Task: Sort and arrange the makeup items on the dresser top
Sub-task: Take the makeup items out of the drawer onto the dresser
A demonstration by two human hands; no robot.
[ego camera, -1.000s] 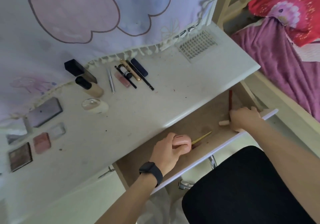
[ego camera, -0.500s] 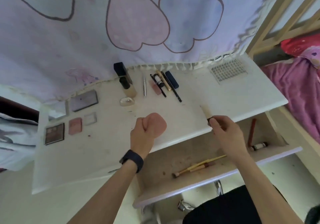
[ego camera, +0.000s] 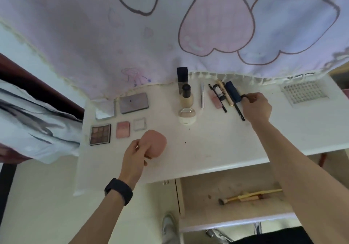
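A pink sponge (ego camera: 155, 145) is gripped in the left hand (ego camera: 134, 155), with the fingers curled round its near side. It is held over the front left part of the white bench (ego camera: 217, 149), and whether it touches the top cannot be told. A dark watch (ego camera: 119, 190) is worn on that wrist.

Just beyond the sponge, a group of flat cases is laid out: a brown eyeshadow palette (ego camera: 100, 134), a pink blush case (ego camera: 122, 129), a small clear case (ego camera: 139, 123) and, behind them, a grey case (ego camera: 134, 103).

The right hand (ego camera: 255, 107) is stretched to the back of the bench, well apart from the left. A small dark thing (ego camera: 244, 96), too small to be made out, is pinched between thumb and forefinger. It is held just beside a dark blue tube (ego camera: 233, 91), at the right end of a row of pencils and sticks lying side by side.

Left of that row, a beige bottle (ego camera: 187, 97) with a black cap is seen between a black box (ego camera: 182, 75) behind it and a round clear jar (ego camera: 187, 115) in front.

A printed cloth (ego camera: 170, 26) is hung behind the bench. Below the front edge, a drawer (ego camera: 236, 223) is open, and brushes (ego camera: 249, 197) are lying in it.
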